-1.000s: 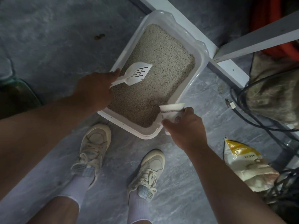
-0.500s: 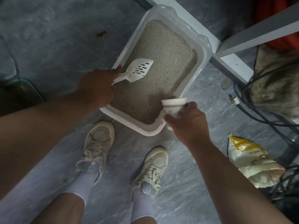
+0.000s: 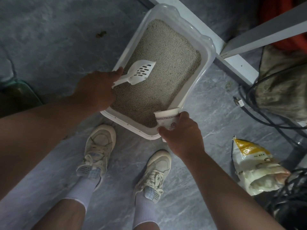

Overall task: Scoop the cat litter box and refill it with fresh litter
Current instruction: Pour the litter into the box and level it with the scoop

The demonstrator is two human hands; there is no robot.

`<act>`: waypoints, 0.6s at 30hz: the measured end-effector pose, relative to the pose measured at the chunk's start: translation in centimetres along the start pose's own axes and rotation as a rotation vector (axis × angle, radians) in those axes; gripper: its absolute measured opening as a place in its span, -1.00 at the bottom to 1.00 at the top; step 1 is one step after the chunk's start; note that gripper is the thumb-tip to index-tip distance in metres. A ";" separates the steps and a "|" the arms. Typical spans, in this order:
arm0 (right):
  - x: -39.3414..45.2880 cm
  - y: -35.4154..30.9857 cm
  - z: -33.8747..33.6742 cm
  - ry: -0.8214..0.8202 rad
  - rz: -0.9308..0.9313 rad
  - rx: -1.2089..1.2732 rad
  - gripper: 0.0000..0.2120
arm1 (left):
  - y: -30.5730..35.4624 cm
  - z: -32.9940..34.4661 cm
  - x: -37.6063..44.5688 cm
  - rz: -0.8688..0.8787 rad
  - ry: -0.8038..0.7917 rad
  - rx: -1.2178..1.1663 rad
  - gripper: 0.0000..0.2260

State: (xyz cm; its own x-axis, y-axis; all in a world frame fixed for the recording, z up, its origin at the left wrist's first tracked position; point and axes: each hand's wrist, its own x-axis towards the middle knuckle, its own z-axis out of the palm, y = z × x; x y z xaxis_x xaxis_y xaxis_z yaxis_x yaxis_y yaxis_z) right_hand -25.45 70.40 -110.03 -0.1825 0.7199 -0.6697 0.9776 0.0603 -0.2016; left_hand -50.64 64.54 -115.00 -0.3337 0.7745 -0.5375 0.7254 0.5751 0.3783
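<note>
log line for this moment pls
left hand grips scoop over litter | right hand holds paper cup at litter box near corner | litter bag on floor

Grey marbled floor (image 3: 207,90), dull sheen, dimly lit, with a small dark stain (image 3: 101,34) toward the far left. White-painted frame rails (image 3: 239,67) crossing the upper right, black cables (image 3: 265,113) looped beside a brown-grey heap, possibly cloth (image 3: 282,83). Dark green-edged object (image 3: 21,97) at the left border, too shadowed to identify; red material (image 3: 282,12) behind the rails.
</note>
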 end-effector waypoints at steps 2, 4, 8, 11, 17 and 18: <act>-0.4 -0.4 0.6 -0.074 -0.036 -0.045 -0.52 | 0.0 0.0 0.0 0.003 -0.006 -0.006 -0.35; -0.6 -0.8 1.2 -0.139 -0.063 -0.080 -0.52 | 0.0 0.1 0.1 -0.004 -0.013 -0.010 -0.34; -0.1 -0.9 1.2 -0.105 -0.016 -0.026 -0.56 | 0.2 0.3 0.0 -0.028 -0.005 -0.061 -0.33; -0.1 -1.2 1.4 -0.103 -0.044 -0.048 -0.52 | 0.1 0.5 -0.1 -0.020 -0.009 -0.063 -0.32; 0.0 -1.7 1.8 -0.107 -0.070 -0.006 -0.49 | 0.1 0.5 0.0 -0.005 0.010 -0.053 -0.34; 0.0 -2.0 1.8 -0.115 -0.089 -0.003 -0.49 | 0.1 0.5 0.0 -0.006 0.008 -0.047 -0.34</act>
State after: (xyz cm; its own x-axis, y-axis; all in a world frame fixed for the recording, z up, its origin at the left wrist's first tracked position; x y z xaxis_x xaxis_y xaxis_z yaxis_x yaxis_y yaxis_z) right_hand -27.59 69.06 -110.92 -0.2796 0.6276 -0.7266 0.9572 0.1229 -0.2621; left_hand -50.30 64.45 -115.37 -0.3425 0.7729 -0.5341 0.6944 0.5912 0.4102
